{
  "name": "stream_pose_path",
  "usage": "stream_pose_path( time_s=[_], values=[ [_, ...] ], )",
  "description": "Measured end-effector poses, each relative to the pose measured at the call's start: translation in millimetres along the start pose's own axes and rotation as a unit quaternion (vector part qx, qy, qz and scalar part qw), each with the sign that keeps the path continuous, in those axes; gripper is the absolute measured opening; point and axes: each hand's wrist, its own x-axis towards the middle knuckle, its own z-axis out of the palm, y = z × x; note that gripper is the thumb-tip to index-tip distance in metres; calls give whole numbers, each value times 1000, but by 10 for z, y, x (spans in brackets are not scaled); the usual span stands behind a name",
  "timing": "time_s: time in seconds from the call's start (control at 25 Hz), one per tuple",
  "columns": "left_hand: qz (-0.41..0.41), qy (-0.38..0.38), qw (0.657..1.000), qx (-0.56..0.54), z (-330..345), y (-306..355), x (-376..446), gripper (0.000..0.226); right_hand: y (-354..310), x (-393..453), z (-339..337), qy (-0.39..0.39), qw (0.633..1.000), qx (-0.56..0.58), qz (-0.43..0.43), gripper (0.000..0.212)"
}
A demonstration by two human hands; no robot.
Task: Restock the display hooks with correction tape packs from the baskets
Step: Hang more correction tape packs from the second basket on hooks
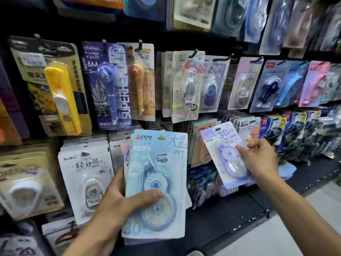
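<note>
My left hand (118, 204) grips a stack of correction tape packs (158, 174), pale blue card on top, thumb pressed across its blister, held low in front of the display. My right hand (258, 161) holds a single purple "30m" correction tape pack (225, 154), tilted left, with its hang hole up near a row of similar packs (245, 126) on the lower hooks. Display hooks (193, 52) above carry other hanging packs.
The dark display wall is crowded with hanging carded packs: a yellow one (60, 97) at left, a purple "6M" one (108, 85), white "BoBo" packs (86, 178) at lower left. A black shelf base (239, 209) meets pale floor (295, 228) at lower right.
</note>
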Motion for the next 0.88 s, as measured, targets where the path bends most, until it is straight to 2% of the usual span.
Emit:
stream_pose_path(
  time_s=[0.08, 0.12, 0.16, 0.2, 0.24, 0.28, 0.32, 0.4, 0.52, 0.6, 0.72, 0.88],
  values=[
    [5, 20, 1000, -12, 44, -56, 23, 95, -171, -205, -25, 1, 988, -110, -104, 12],
    [12, 38, 999, -12, 79, -91, 31, 94, -293, -343, -38, -29, 982, -115, -150, 13],
    [24, 59, 998, -6, 118, -128, 39, 92, -416, -524, -39, -98, 979, -61, -170, 20],
    [37, 76, 996, 3, 160, -163, 44, 92, -529, -756, -18, -207, 965, 37, -158, 25],
    [48, 85, 995, 9, 202, -189, 47, 92, -623, -1008, 13, -325, 927, 133, -134, 32],
    [56, 88, 995, 8, 233, -206, 47, 93, -666, -1220, 76, -400, 891, 175, -126, 42],
    [58, 89, 994, 3, 253, -219, 49, 92, -676, -1372, 135, -426, 877, 179, -136, 54],
    [55, 84, 995, -18, 250, -215, 50, 91, -652, -1490, 195, -400, 885, 185, -148, 72],
    [48, 65, 995, -50, 183, -157, 32, 100, -627, -1406, 177, -381, 875, 292, -57, 79],
    [39, 57, 996, -53, 147, -143, 24, 99, -582, -1387, 173, -369, 856, 361, -7, 68],
    [29, 40, 997, -59, 143, -145, 18, 93, -559, -1337, 194, -375, 849, 372, -15, 43],
    [32, 40, 996, -78, 198, -134, 13, 90, -473, -920, 70, -286, 878, 383, 8, 28]
  ],
)
